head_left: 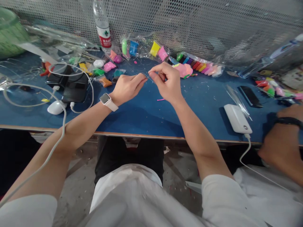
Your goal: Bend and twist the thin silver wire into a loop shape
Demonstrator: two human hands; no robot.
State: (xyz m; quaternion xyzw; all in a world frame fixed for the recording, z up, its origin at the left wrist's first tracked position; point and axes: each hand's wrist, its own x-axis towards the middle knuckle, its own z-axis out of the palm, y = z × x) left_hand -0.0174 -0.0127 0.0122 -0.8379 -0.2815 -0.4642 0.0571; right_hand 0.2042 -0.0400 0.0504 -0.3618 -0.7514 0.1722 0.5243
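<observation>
My left hand [127, 87], with a watch [105, 98] on its wrist, is raised over the blue table [142, 116] with its fingertips pressed together. Close by on the right, my right hand [168, 82] pinches thumb against forefinger. Something thin and faint seems to lie between the two sets of fingertips, too small to name. Just behind my right hand sits a pink lump of modelling clay [184, 70] with green and yellow bits. A thin magenta strip [161, 100] lies below that hand, and a small pink dot [135, 62] lies beyond both hands.
Bagged clay [155, 49] and a water bottle [103, 30] line the mesh panel [189, 25]. Black power banks [75, 86] with white cables lie left, a white power bank [237, 119] and phone [250, 96] right. A co-worker's arm [284, 145] is at far right.
</observation>
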